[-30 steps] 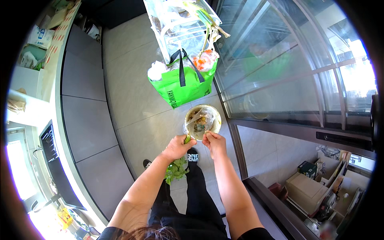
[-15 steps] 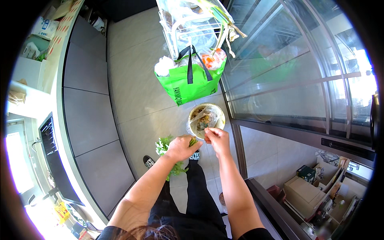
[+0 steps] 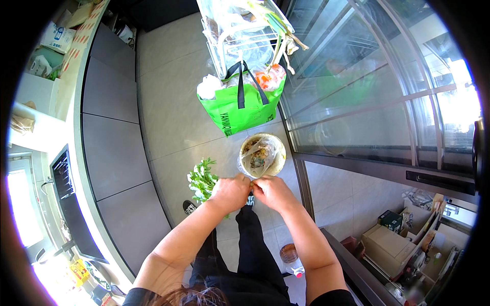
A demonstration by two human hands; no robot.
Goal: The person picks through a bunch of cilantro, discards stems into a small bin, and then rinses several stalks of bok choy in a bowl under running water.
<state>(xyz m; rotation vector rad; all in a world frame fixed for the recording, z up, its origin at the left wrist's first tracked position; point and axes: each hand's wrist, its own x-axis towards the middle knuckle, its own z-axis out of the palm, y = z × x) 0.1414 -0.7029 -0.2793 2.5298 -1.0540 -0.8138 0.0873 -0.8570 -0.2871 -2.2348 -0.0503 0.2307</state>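
Observation:
My left hand point(image 3: 232, 194) is closed around a bunch of leafy greens point(image 3: 202, 179), whose pale green leaves stick out to its left. Up against it, my right hand point(image 3: 273, 192) pinches at the stem ends; the fingers hide most of what is between them. Just beyond both hands, a round pail point(image 3: 280, 162) stands on the floor. It is lined with a clear plastic bag and holds brownish scraps.
Behind the pail are a bright green shopping bag point(image 3: 229, 115) and a white wire rack point(image 3: 219, 48) bearing plastic bags and long green stalks. Grey cabinets point(image 3: 109, 148) run along the left, a glass sliding door point(image 3: 352, 102) on the right. A bottle point(image 3: 291, 257) stands by my right leg.
My right hand has come from over the pail's near rim down to my left hand, at the stem ends. The greens have shifted a little up and left.

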